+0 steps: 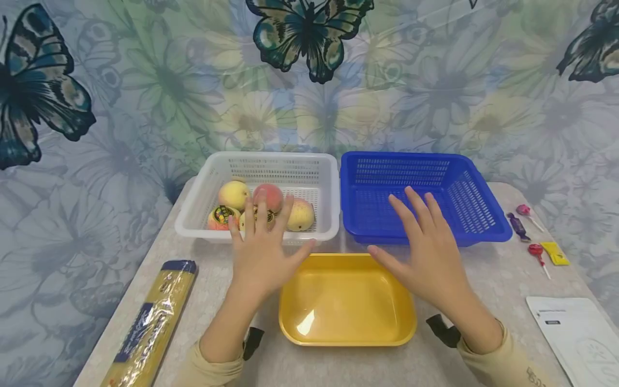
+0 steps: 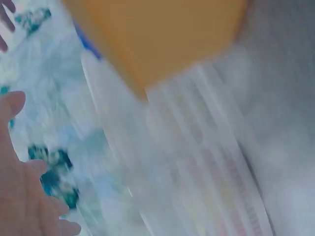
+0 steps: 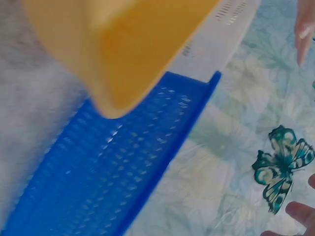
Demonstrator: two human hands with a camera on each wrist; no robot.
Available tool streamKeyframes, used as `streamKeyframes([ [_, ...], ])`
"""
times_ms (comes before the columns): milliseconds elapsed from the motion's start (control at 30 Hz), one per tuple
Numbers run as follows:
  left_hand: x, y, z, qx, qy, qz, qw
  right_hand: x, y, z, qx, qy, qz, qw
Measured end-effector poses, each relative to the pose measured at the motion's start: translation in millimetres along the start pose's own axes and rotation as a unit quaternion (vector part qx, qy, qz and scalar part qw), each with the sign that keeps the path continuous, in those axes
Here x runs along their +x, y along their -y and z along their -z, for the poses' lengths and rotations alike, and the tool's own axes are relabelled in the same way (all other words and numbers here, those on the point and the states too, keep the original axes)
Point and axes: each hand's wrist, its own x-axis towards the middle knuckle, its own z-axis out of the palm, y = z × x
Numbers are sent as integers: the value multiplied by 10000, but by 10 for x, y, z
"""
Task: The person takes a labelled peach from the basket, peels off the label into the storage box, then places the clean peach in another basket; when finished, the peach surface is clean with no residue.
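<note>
Nothing moved yet: fruit all in far-left white basket, blue basket and near yellow tray bare, left hand and right hand hovering spread, gripping nothing.

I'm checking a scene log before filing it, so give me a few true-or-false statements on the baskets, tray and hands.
1. The fruit lies in the white basket. True.
2. The blue basket holds sweets. False: nothing shows in it; the sweets lie on the table to its right.
3. Both hands, left hand and right hand, are spread and hold nothing. True.
4. The yellow tray holds a peach. False: nothing lies in it.
</note>
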Motion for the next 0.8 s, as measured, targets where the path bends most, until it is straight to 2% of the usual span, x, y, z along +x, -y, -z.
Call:
streamKeyframes([
  [267, 52, 614, 160, -325, -62, 607, 9976, 389, 224, -57, 859, 380, 349, 9950],
  [500, 93, 1116, 186, -442, 153, 1045, 9934, 741, 445, -277, 1367, 1207, 601, 9814],
  [633, 111, 1324, 161, -535, 290, 1227, 9906, 925, 555, -445, 1462, 1595, 744, 9735],
  [800, 145, 1462, 131, -652, 372, 1385, 9875, 1144, 608, -692, 1496, 1939, 873, 9656],
])
